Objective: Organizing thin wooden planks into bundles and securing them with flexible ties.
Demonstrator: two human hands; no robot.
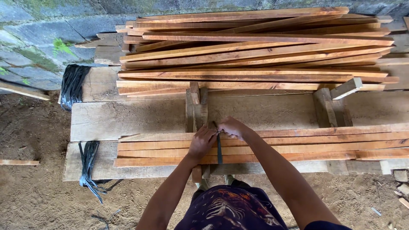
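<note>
A flat bundle of long wooden slats [298, 147] lies across a rough plank bench [128, 117] in front of me. A dark plastic strap [220, 149] runs over the slats near their left part. My left hand [202, 141] and my right hand [231, 127] meet at the strap's upper end, on the far edge of the bundle, fingers closed on it. Wooden uprights [197, 108] stand just beyond my hands.
A big loose pile of slats [255, 47] fills the back. A roll of black strap [72, 85] rests at the bench's left end, and loose strap strands [88, 166] hang off the front left. Stone wall behind, dirt floor with wood scraps [400, 179] at right.
</note>
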